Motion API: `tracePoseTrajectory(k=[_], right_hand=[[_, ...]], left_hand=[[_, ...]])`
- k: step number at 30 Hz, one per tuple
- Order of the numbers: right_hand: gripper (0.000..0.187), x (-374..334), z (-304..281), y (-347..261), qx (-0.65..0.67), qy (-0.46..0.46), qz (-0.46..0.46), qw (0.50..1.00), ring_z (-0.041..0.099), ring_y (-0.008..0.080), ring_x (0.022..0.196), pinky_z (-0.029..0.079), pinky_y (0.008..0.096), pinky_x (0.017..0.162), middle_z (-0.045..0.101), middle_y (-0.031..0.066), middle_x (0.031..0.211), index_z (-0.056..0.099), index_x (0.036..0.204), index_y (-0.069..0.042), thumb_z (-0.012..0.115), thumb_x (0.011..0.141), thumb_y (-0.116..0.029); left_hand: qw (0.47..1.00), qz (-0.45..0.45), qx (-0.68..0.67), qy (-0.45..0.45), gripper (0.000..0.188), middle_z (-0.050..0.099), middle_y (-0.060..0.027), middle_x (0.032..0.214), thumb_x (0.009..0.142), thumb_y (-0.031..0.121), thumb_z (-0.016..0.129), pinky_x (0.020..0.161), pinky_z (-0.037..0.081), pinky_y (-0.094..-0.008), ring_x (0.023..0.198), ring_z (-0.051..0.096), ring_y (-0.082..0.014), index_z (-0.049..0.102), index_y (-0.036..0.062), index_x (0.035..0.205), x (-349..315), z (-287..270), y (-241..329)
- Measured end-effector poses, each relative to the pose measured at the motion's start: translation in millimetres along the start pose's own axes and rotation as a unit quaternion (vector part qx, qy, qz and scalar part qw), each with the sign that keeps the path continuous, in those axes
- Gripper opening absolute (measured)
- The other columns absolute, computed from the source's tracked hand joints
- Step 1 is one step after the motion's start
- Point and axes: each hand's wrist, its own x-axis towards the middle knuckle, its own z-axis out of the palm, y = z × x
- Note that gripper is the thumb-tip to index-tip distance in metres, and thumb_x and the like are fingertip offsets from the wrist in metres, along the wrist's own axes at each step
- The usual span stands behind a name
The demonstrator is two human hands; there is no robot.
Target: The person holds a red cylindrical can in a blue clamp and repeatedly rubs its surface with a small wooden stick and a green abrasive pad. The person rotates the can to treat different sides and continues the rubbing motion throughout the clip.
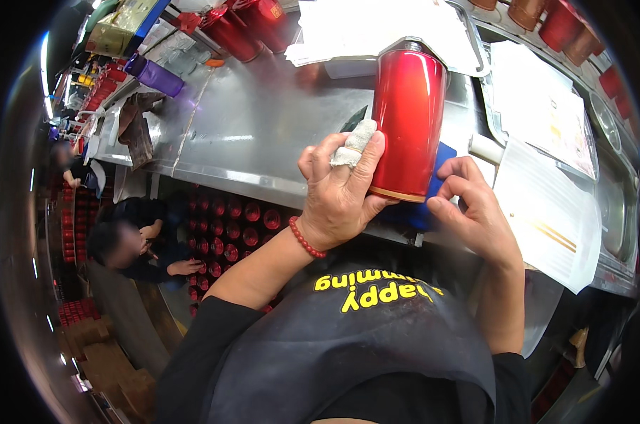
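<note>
A glossy red metal cylinder, like a flask body, stands tilted over the front of the bench. My left hand is closed on its lower left side, with the thumb near the coppery bottom rim. A finger of that hand is wrapped in a whitish cloth strip, and red beads circle the wrist. To the right of the cylinder, my right hand is loosely curled, its fingers apart and nothing visible in them. Behind the cylinder's lower part lies something flat and blue, mostly hidden.
White sheets with gold stripes lie at the right; more paper covers a tray at the back. A purple bottle and brown cloth rest on the left of the metal bench. Below it, a person reaches toward rows of red cylinders.
</note>
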Motion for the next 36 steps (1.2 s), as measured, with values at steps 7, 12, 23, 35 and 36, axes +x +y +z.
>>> tracePoseTrajectory(k=[7, 12, 23, 35, 36], right_hand=[[0.019, -4, 16, -3, -0.055, 0.076, -0.074, 0.993, 0.054, 0.0319, 0.108, 0.046, 0.039, 0.091, 0.054, 0.0147, 0.113, 0.061, 0.086, -0.001, 0.078, 0.082, -0.008], [0.028, -18, 29, -3, -0.147, 0.189, -0.175, 0.955, 0.055, 0.0339, 0.109, 0.047, 0.0428, 0.093, 0.057, 0.0143, 0.115, 0.069, 0.1, -0.004, 0.078, 0.074, 0.002], [0.06, -21, 39, -2, -0.207, 0.144, -0.249, 0.935, 0.056, 0.0319, 0.108, 0.049, 0.0423, 0.093, 0.057, 0.0108, 0.114, 0.073, 0.123, -0.01, 0.076, 0.067, 0.009], [0.059, -21, 37, -1, -0.206, 0.143, -0.244, 0.937, 0.057, 0.0329, 0.106, 0.05, 0.0426, 0.091, 0.058, 0.0123, 0.114, 0.073, 0.121, -0.011, 0.077, 0.065, 0.009], [0.059, -21, 37, 0, -0.206, 0.144, -0.245, 0.936, 0.057, 0.0329, 0.106, 0.05, 0.0426, 0.091, 0.058, 0.0123, 0.114, 0.073, 0.121, -0.011, 0.077, 0.065, 0.009]], left_hand=[[0.987, -0.058, -0.141, -0.048, 0.076, 0.064, -0.0206, 0.128, 0.101, 0.052, 0.053, 0.11, 0.026, -0.0495, 0.125, 0.048, -0.0381, 0.043, -0.0049, 0.15, -24, 10, -14], [0.904, -0.157, -0.389, -0.081, 0.08, 0.052, -0.0231, 0.142, 0.101, 0.05, 0.056, 0.118, 0.021, -0.0487, 0.133, 0.042, -0.039, 0.035, -0.0075, 0.153, -10, -4, -13], [0.923, -0.154, -0.341, -0.093, 0.092, 0.047, -0.0252, 0.144, 0.092, 0.048, 0.07, 0.116, 0.026, -0.0484, 0.132, 0.041, -0.04, 0.03, -0.0094, 0.152, 2, 1, -8], [0.871, -0.201, -0.434, -0.116, 0.092, 0.04, -0.0196, 0.154, 0.093, 0.051, 0.071, 0.119, 0.025, -0.0446, 0.138, 0.036, -0.0332, 0.03, -0.0021, 0.155, 2, 1, -16], [0.87, -0.199, -0.435, -0.118, 0.092, 0.04, -0.0195, 0.154, 0.092, 0.051, 0.072, 0.119, 0.025, -0.0447, 0.138, 0.036, -0.0332, 0.03, -0.0021, 0.155, 2, 1, -18]])
